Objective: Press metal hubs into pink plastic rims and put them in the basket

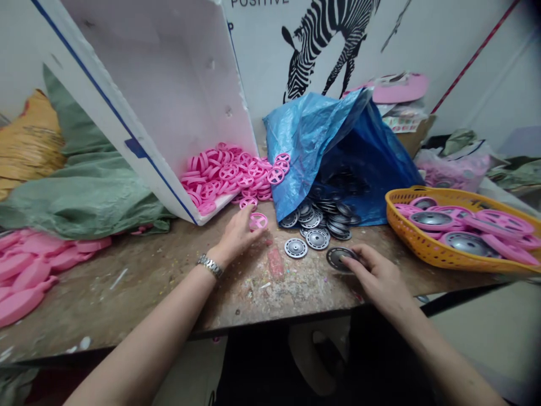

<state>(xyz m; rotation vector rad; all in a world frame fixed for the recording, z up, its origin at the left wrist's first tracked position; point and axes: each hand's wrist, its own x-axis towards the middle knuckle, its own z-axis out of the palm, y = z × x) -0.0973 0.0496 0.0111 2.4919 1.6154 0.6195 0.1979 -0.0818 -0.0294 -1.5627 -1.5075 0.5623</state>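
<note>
The right hand point(377, 272) is pinching a slotted grey disc point(336, 258); the left hand point(237, 232) is curving around a pink spoked ring point(258, 221), grip unclear.

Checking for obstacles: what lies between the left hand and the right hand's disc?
In the head view: a pink wheel at the left hand, then a reddish patch on the table and loose grey discs.

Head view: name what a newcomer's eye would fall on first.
Probably the bright pink wheels spilling from the white box, left of center. Next, the blue bag with gray discs at its mouth, right of center, and the zebra picture on the wall above. The right hand holds another gray disc.
</note>
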